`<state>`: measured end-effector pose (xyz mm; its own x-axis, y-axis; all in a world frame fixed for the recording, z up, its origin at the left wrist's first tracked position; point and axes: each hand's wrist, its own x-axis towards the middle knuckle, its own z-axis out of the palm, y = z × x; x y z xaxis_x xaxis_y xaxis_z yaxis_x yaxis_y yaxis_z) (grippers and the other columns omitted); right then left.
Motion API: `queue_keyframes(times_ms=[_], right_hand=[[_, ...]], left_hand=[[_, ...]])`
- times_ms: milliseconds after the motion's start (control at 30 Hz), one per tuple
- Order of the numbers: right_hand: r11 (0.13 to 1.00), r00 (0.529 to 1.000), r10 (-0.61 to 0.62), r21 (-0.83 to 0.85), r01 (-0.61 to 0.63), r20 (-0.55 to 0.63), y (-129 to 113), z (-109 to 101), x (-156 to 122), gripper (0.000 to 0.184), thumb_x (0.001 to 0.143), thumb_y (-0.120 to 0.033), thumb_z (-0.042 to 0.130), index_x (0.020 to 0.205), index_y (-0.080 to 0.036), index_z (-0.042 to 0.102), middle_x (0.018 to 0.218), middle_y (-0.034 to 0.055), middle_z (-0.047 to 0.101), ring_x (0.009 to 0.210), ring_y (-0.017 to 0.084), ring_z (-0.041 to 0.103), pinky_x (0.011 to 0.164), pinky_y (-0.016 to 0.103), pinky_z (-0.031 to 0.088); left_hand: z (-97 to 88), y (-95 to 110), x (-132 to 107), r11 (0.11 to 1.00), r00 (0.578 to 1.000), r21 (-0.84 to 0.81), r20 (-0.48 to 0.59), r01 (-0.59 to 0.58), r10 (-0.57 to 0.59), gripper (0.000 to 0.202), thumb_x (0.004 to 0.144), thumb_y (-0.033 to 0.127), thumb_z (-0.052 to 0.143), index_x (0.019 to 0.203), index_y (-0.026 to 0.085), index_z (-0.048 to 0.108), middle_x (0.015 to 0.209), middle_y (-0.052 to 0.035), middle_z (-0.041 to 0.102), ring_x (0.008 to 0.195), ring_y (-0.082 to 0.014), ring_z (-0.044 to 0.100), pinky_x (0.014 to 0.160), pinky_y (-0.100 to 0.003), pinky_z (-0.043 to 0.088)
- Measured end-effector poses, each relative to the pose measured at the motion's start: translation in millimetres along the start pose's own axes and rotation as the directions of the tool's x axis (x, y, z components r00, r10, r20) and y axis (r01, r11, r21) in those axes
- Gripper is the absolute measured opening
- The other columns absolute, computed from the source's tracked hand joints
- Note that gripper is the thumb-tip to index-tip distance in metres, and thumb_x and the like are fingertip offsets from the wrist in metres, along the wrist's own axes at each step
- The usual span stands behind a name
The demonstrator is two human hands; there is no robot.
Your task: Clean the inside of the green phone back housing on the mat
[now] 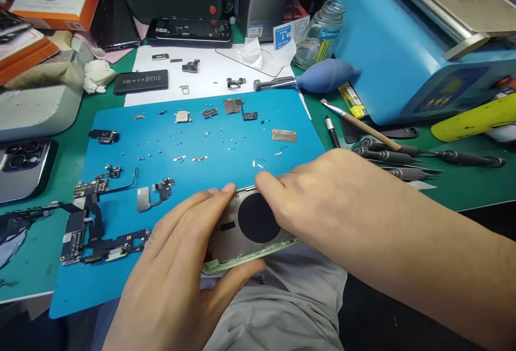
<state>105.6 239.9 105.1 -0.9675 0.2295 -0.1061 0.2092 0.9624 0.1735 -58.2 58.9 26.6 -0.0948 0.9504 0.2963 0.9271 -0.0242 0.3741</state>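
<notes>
An opened phone housing, pale green at its rim with a round black coil inside, rests at the near edge of the blue work mat. My left hand grips its near left side, thumb under the rim and fingers on top. From the right, my right hand comes over the housing, fingertips pinched at its far edge. Whether anything small is between those fingertips is hidden.
Several tiny screws, brackets and flex cables lie across the mat. A battery and another phone frame sit behind. Screwdrivers, a brush, a dust blower, a glass bottle and a blue machine stand right. A phone lies left.
</notes>
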Motion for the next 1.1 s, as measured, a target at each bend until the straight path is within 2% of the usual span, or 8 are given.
queue_keyframes(times_ms=[367, 500, 600, 700, 800, 867, 933, 1100], right_hand=[[0.994, 0.979, -0.095, 0.042, 0.104, -0.180, 13, 18, -21, 0.024, 0.092, 0.000, 0.060, 0.085, -0.023, 0.060, 0.064, -0.0056, 0.054, 0.055, 0.016, 0.041, 0.057, 0.037, 0.015], [0.963, 0.957, 0.069, 0.268, 0.010, -0.283, 27, 25, -37, 0.012, 0.105, -0.014, 0.064, 0.095, -0.021, 0.066, 0.062, -0.0088, 0.052, 0.050, 0.013, 0.042, 0.055, 0.035, 0.023], [0.869, 0.857, 0.323, 0.485, -0.099, -0.403, 31, 31, -58, 0.007, 0.112, -0.022, 0.065, 0.110, -0.024, 0.071, 0.064, -0.0111, 0.056, 0.048, 0.009, 0.048, 0.055, 0.029, 0.035], [0.779, 0.681, 0.550, 0.591, -0.209, -0.484, 27, 44, -78, 0.008, 0.113, -0.025, 0.069, 0.117, -0.030, 0.073, 0.068, -0.0108, 0.070, 0.048, 0.009, 0.057, 0.056, 0.027, 0.043], [0.708, 0.554, 0.665, 0.659, -0.255, -0.501, 22, 61, -90, 0.009, 0.111, -0.025, 0.072, 0.117, -0.031, 0.075, 0.072, -0.0093, 0.076, 0.052, 0.011, 0.067, 0.055, 0.027, 0.047], [0.679, 0.520, 0.696, 0.689, -0.254, -0.494, 21, 71, -93, 0.008, 0.110, -0.026, 0.074, 0.115, -0.031, 0.077, 0.074, -0.0085, 0.079, 0.055, 0.011, 0.072, 0.053, 0.026, 0.047], [0.662, 0.507, 0.709, 0.709, -0.241, -0.490, 20, 77, -94, 0.007, 0.110, -0.027, 0.075, 0.115, -0.032, 0.078, 0.076, -0.0083, 0.080, 0.059, 0.012, 0.075, 0.054, 0.026, 0.049], [0.627, 0.495, 0.730, 0.750, -0.211, -0.471, 20, 80, -96, 0.009, 0.112, -0.032, 0.072, 0.116, -0.034, 0.080, 0.078, -0.0091, 0.081, 0.058, 0.011, 0.075, 0.052, 0.026, 0.049]], left_hand=[[1.7, 0, 1, 1.000, 1.000, 0.010, -0.004, 0.004, -0.004, 0.083, 0.104, 0.072, 0.073, 0.170, 0.029, 0.047, 0.161, -0.0027, 0.070, 0.145, -0.0234, 0.068, 0.114, -0.031, 0.064], [-0.2, 0, 1, 0.998, 0.998, 0.012, -0.006, -0.068, 0.068, 0.068, 0.112, 0.060, 0.068, 0.169, 0.030, 0.048, 0.163, 0.0012, 0.067, 0.151, -0.0187, 0.060, 0.121, -0.029, 0.054], [-1.5, 3, 0, 0.987, 0.988, 0.065, 0.060, -0.144, 0.140, 0.053, 0.115, 0.038, 0.066, 0.167, 0.037, 0.053, 0.176, -0.0005, 0.052, 0.162, -0.0217, 0.047, 0.125, -0.036, 0.045], [0.5, 10, -1, 0.974, 0.979, 0.113, 0.087, -0.195, 0.186, 0.061, 0.113, 0.018, 0.064, 0.167, 0.043, 0.053, 0.187, -0.0079, 0.033, 0.174, -0.0268, 0.031, 0.130, -0.043, 0.035], [3.2, 16, -2, 0.962, 0.967, 0.123, 0.098, -0.245, 0.234, 0.047, 0.121, 0.038, 0.050, 0.168, 0.043, 0.054, 0.190, -0.0131, 0.025, 0.180, -0.0285, 0.016, 0.136, -0.050, 0.023], [3.5, 18, -2, 0.950, 0.954, 0.120, 0.115, -0.289, 0.276, 0.054, 0.123, 0.053, 0.029, 0.167, 0.035, 0.056, 0.189, -0.0168, 0.028, 0.180, -0.0321, 0.017, 0.137, -0.055, 0.019], [2.4, 18, -3, 0.941, 0.945, 0.104, 0.108, -0.321, 0.310, 0.056, 0.124, 0.046, 0.025, 0.164, 0.028, 0.059, 0.185, -0.0188, 0.035, 0.178, -0.0354, 0.023, 0.136, -0.060, 0.021], [0.0, 16, 2, 0.955, 0.956, 0.058, -0.016, -0.292, 0.293, 0.038, 0.110, 0.014, 0.068, 0.143, 0.030, 0.072, 0.165, -0.0048, 0.061, 0.163, -0.0233, 0.047, 0.139, -0.045, 0.030]])
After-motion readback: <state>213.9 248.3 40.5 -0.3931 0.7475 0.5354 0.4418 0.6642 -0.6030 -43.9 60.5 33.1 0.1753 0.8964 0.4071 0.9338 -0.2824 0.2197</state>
